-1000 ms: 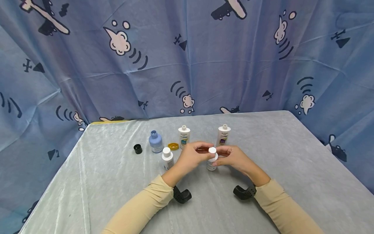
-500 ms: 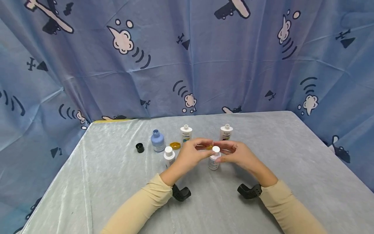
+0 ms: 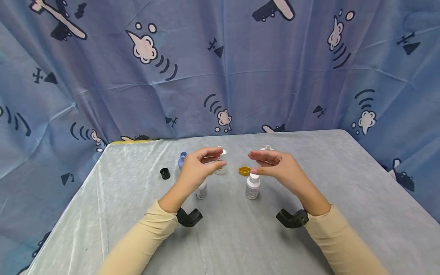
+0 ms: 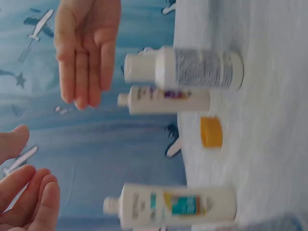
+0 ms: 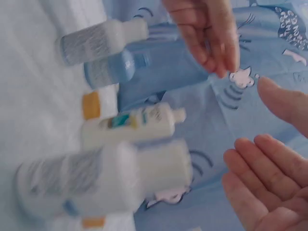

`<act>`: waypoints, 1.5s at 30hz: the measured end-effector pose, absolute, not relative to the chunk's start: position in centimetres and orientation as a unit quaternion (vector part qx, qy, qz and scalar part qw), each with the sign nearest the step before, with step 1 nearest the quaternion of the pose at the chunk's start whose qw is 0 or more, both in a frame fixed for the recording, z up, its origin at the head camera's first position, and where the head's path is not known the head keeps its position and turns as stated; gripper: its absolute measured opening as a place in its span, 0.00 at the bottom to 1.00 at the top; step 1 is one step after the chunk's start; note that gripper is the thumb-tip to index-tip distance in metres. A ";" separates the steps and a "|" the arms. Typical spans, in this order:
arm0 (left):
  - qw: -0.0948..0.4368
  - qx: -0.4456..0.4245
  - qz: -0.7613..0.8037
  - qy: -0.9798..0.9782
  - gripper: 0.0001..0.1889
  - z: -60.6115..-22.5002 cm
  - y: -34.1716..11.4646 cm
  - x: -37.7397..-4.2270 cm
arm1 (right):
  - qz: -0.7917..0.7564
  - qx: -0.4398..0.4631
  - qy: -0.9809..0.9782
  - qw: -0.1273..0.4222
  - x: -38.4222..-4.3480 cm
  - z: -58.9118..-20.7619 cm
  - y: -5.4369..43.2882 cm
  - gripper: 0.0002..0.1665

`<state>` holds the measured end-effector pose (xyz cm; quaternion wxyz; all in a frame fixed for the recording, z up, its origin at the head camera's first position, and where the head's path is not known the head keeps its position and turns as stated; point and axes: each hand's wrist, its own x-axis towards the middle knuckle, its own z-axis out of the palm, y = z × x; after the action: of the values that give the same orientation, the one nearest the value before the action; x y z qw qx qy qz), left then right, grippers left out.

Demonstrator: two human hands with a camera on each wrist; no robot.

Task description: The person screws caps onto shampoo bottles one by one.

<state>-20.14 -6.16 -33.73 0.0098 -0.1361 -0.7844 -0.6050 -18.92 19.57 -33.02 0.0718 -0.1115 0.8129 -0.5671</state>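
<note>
My left hand (image 3: 197,165) hovers with loosely bent, empty fingers over a white capped bottle (image 3: 202,191), hiding its top. My right hand (image 3: 280,165) is held just above another white capped bottle (image 3: 252,190), its fingers empty too; contact with the cap cannot be told. Behind the left hand stand a blue uncapped bottle (image 3: 181,160) and a white uncapped bottle with a teal label (image 4: 178,207), both partly covered. A second white uncapped bottle, with a purple label (image 4: 168,100), is mostly hidden behind the right hand in the head view.
A yellow cap (image 3: 244,171) lies between the hands, behind the right capped bottle. Another yellow cap (image 5: 91,106) shows in the right wrist view. On the left lies a black cap (image 3: 165,173). A patterned blue curtain (image 3: 220,68) hangs behind the grey cloth-covered table (image 3: 220,240).
Both hands have let go of the right white capped bottle and risen; the left has moved off to the left. That bottle stays standing, and the yellow cap behind it is uncovered.
</note>
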 end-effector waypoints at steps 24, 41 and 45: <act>0.092 -0.007 -0.579 -0.810 0.25 -34.7 -16.6 -22.3 | -0.614 -0.126 0.775 0.087 -22.8 -32.1 7.2 0.32; 0.046 0.051 -0.579 -0.812 0.30 -37.9 -19.3 -22.8 | -0.596 -0.117 0.787 0.110 -25.2 -35.1 2.2 0.38; 0.033 0.054 -0.572 -0.818 0.31 -38.7 -19.9 -23.0 | -0.597 -0.115 0.786 0.113 -25.5 -35.5 1.8 0.39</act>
<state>-23.02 -19.90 -38.72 0.0333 0.0535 -0.8180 -0.5718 -25.52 1.77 -35.53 0.1129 -0.1154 0.7859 -0.5969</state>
